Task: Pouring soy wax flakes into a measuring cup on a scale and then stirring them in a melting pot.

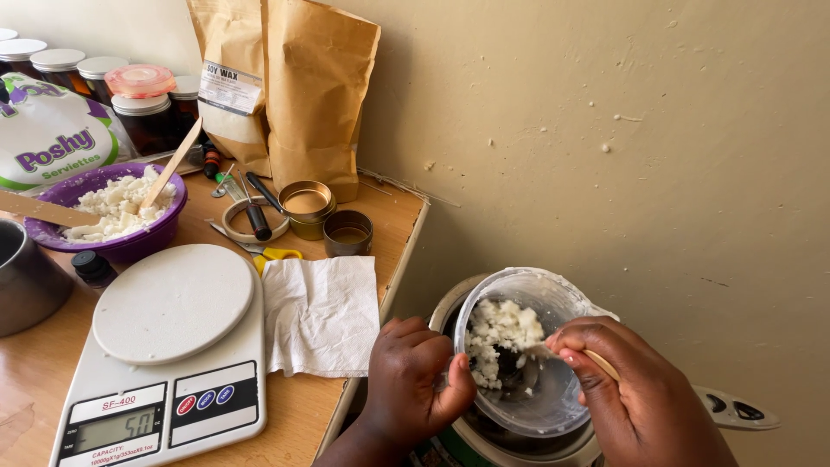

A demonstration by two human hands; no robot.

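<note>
Hands low at the near right, both busy over a round metal pot [450, 307] that sits just off the tabletop [380, 216] edge. Left hand [415, 380] has its fingers wrapped round the near rim of a clear plastic tub [553, 406], thumb inside, tipping it over the pot's mouth. Right hand [640, 398] has its fingers closed on a thin wooden stick [601, 363], working at the white wax flakes [497, 333] clumped against the tub's far-left wall.

That tub looks thin and light, likely to flex if squeezed, so the rim grip seems the sound place to hold it. Flakes look soft, crumbly and a bit clingy; some appear stuck to the wall.

Over on the tabletop to the left: white kitchen scale [173, 346] with a round platform and a lit display, a white paper napkin [322, 313] just beside it, a purple bowl [130, 242] of more white flakes with a wooden spatula [169, 169] leaning in it. Far side, two brown paper bags [320, 95] stand against the wall, small metal tins [347, 232] in front, dark lidded jars [147, 117] at the far left
</note>
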